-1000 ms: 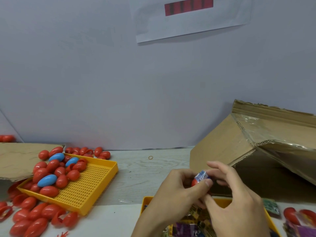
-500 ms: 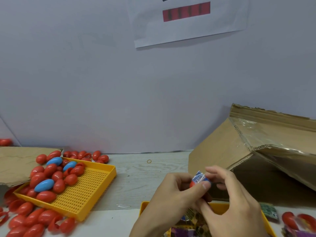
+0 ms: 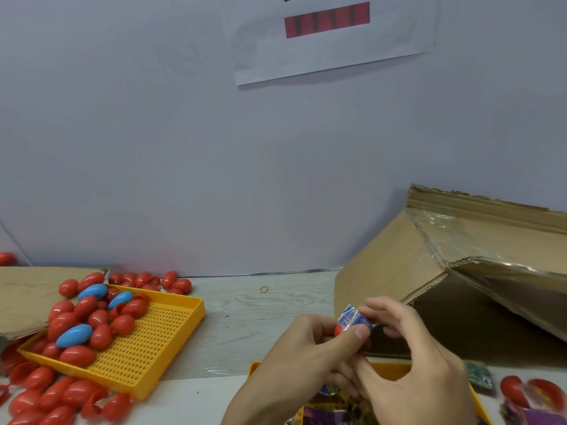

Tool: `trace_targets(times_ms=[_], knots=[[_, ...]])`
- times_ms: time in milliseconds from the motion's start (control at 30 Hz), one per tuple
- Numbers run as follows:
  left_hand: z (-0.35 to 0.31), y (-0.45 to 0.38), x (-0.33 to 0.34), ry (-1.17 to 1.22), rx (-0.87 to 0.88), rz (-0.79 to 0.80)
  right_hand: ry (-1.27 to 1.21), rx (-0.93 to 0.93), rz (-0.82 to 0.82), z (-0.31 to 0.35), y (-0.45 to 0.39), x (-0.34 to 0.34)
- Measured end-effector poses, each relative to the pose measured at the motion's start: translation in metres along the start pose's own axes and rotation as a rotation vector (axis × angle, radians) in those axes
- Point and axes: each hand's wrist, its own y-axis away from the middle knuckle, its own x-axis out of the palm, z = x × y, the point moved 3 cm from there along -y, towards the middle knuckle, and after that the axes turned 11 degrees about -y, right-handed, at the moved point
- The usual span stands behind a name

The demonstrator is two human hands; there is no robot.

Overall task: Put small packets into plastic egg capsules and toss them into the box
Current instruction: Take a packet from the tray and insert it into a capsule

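Note:
My left hand grips a red egg capsule, mostly hidden by its fingers. A small blue and white packet sticks out of the capsule's top. My right hand pinches the packet from the right with thumb and fingertips. Both hands hover over a yellow tray of packets at the bottom edge. The open cardboard box lies tilted on its side just behind and to the right of my hands.
A yellow perforated tray on the left holds several red and three blue capsules. Loose red capsules lie around it and along the wall. A cardboard flap sits far left. More capsules and packets lie at the right.
My hands stay together on the capsule and packet. The packet sits slightly further out between my fingers, and the view has tilted down a little.

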Motion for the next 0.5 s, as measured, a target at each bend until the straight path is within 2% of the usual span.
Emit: trace_targets(times_ms=[233,367,500], knots=[[-0.0028,0.0028,0.0004,-0.003,-0.006,0.014,-0.024,-0.017,-0.015,0.0009,-0.0001,0.0006],[-0.0019,-0.0010,0.0009,0.080,0.031,-0.040,-0.027,0.000,0.004,-0.0021,-0.0013,-0.0024],[-0.0008,-0.0013,0.0038,0.169,0.048,-0.023,0.053,0.037,0.026,-0.0015,-0.0011,-0.0034]])
